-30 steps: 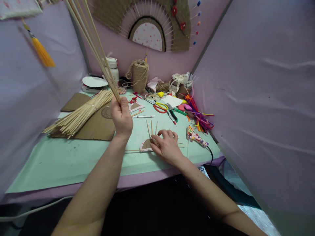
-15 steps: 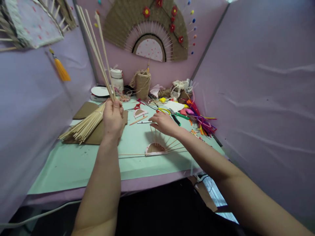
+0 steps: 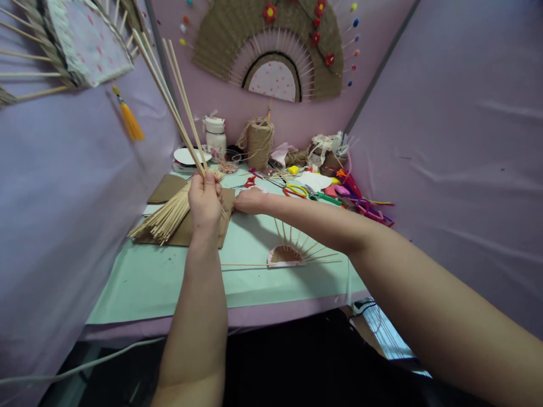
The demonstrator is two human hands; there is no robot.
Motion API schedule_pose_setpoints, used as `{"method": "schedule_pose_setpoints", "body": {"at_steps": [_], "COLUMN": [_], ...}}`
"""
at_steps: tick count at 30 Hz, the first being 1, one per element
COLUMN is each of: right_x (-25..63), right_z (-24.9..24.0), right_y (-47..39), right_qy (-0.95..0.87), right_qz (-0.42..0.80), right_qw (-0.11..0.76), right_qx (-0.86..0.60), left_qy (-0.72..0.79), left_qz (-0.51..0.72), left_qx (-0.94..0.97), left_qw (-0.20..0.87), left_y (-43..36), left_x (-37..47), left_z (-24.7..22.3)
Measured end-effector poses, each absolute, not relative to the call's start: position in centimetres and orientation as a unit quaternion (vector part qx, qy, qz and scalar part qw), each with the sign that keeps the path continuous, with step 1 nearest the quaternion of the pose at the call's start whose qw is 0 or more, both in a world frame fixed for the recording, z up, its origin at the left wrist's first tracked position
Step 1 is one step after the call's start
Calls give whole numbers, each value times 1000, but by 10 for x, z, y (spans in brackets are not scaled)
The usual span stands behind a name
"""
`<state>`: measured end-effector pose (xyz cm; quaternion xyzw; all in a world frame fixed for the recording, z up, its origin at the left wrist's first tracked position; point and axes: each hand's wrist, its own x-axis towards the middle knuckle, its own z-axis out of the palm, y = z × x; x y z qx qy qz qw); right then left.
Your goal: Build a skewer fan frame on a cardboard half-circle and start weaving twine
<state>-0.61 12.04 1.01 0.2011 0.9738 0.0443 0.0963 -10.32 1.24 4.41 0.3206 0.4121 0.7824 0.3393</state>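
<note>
A table (image 3: 169,291) under a pale green covering carries everything, and a broad brown fan (image 3: 240,39) with red flowers hangs on the wall behind it. On the table's left lies a brown cardboard sheet (image 3: 184,233), with a thick bundle of pale sticks (image 3: 167,217) across it. Over these, the left hand (image 3: 206,200) is closed around several long sticks (image 3: 175,114), which lean up and to the left. A half-round piece (image 3: 286,256) edged in pinkish white lies near the table's front, thin sticks fanning from its curve and right end, another running left. At the back, a twine spool (image 3: 259,146) stands right of a white bottle (image 3: 215,135). The right hand (image 3: 251,201) is beside the cardboard's right edge, fingers bunched; whether it grips anything I cannot tell. Green-handled pliers (image 3: 326,198) lie farther right.
</note>
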Motion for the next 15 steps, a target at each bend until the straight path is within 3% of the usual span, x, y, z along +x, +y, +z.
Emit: {"method": "schedule_pose_setpoints", "body": {"at_steps": [6, 11, 13, 15], "right_x": [0, 17, 28, 42], "right_z": [7, 19, 30, 40], "right_y": [123, 124, 120, 112], "right_qy": [978, 982, 981, 964], "right_qz": [64, 66, 53, -33], "right_qw": [100, 51, -14, -149], "right_qx": [174, 170, 184, 216], "left_qy": [408, 409, 414, 421], "left_qz": [783, 778, 774, 771], "left_qx": [319, 318, 318, 319], "left_qw": [344, 356, 357, 356], "left_y": [13, 17, 18, 18], "left_x": [-106, -109, -110, -109], "left_z": [42, 36, 34, 33]}}
